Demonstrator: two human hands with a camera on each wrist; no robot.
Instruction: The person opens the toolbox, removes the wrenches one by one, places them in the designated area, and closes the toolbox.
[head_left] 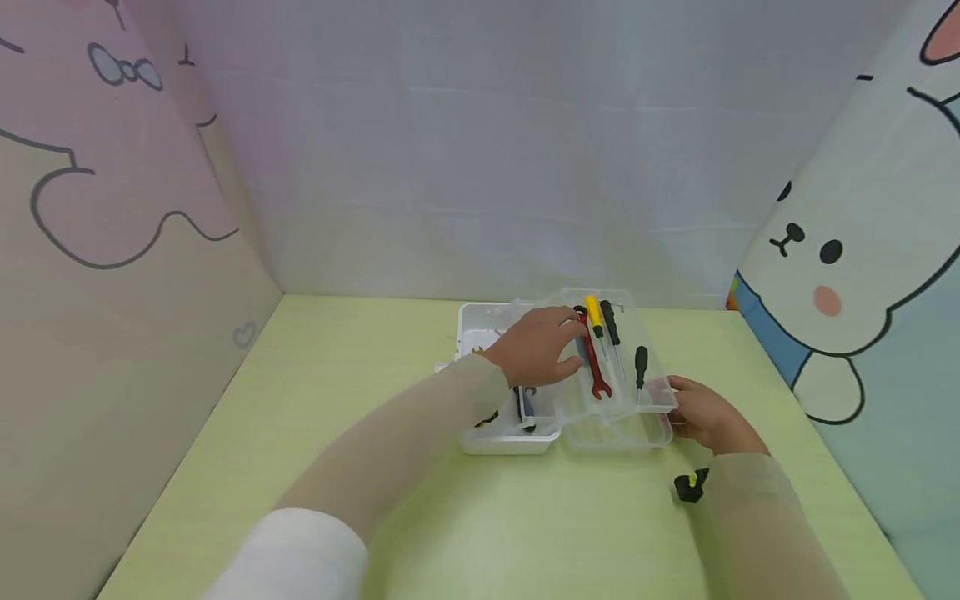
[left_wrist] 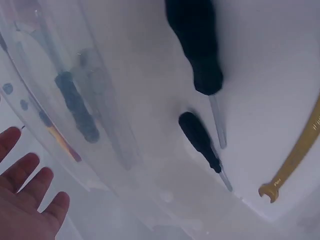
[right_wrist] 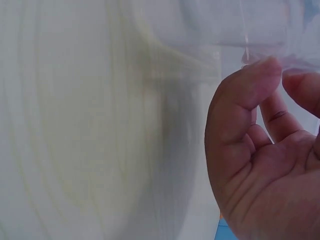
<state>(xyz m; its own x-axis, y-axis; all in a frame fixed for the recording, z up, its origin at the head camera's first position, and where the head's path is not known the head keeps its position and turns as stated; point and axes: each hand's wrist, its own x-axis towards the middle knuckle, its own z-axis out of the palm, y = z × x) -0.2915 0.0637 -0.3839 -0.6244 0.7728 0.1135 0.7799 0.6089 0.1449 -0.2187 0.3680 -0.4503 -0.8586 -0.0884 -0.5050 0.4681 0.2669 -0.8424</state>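
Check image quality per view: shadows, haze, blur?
Head: soft shadows on the table; left wrist: bluish cast, a screwdriver seen through clear plastic looks hazy, while the yellowish wrench is fairly crisp; right wrist: broad soft-edged shadow on the table, clear plastic up top looks blurry.

Pale yellow-green bench point(head_left: 570, 533), whitish sheet point(head_left: 480, 167) hanging behind it, pink cartoon figure point(head_left: 127, 192) and grey-outlined bow point(head_left: 126, 68) on the left wall point(head_left: 112, 367), small grey heart point(head_left: 243, 335) lower down, white cartoon rabbit point(head_left: 873, 208) with pink cheek point(head_left: 827, 301) and blue clothing point(head_left: 776, 325) on the right wall point(head_left: 918, 467)
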